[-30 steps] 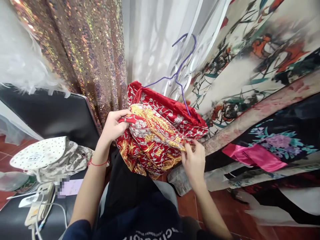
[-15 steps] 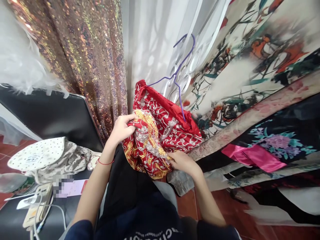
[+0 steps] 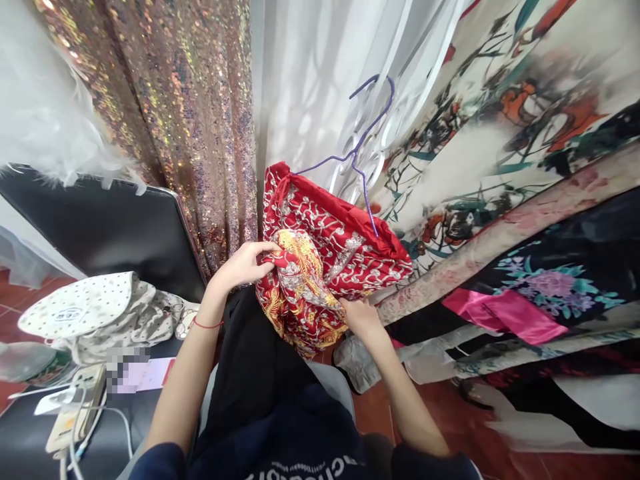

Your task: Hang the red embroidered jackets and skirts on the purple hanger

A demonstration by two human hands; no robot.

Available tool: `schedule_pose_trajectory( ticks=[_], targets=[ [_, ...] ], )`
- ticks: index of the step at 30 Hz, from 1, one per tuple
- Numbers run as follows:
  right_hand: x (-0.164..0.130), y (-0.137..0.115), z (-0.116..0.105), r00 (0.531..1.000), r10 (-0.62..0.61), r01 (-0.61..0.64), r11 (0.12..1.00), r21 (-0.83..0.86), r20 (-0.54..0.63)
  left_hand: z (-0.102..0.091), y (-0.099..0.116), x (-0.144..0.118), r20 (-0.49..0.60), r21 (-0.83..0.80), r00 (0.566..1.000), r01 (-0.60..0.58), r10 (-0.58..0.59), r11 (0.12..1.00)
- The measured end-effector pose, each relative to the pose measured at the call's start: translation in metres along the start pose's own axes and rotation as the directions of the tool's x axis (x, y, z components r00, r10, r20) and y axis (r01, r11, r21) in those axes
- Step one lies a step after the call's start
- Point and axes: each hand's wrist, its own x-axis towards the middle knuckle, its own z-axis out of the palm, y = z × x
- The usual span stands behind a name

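Against hanging sequined and painted drapes, the red satin garment with gold and silver embroidery [image 3: 320, 260] droops from a purple wire hanger [image 3: 361, 155], both the left hand [image 3: 243, 263] and right hand [image 3: 361, 315] pinching its bunched lower folds; it looks soft, slippery, embroidery-heavy, best gathered by thick folds.

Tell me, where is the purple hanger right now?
In the head view, the purple hanger is up at centre, hooked into the red embroidered garment that both hands grip, with a white curtain behind it.
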Motion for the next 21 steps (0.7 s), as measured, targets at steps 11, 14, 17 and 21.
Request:
schedule_pose_trajectory(
  ticks=[11, 14, 17, 21],
  targets=[
    [-0.007, 0.002, -0.003, 0.871, -0.481, 0.47, 0.875, 0.121, 0.101, 0.0, -0.006, -0.008, -0.105, 0.006, 0.995, 0.0, 0.001, 1.0],
    [-0.031, 0.018, -0.014, 0.747, -0.662, 0.648, 0.708, 0.281, -0.056, -0.006, 0.002, -0.007, -0.31, -0.065, 0.948, -0.097, 0.073, 0.993],
    [-0.055, 0.03, -0.024, 0.608, -0.724, 0.771, 0.438, 0.462, -0.327, -0.021, 0.024, -0.001, -0.526, -0.074, 0.827, -0.276, 0.198, 0.958],
    [-0.074, 0.026, -0.033, 0.551, -0.572, 0.8, 0.153, 0.58, -0.608, -0.055, 0.062, 0.005, -0.706, 0.047, 0.605, -0.479, 0.369, 0.876]
  ],
)
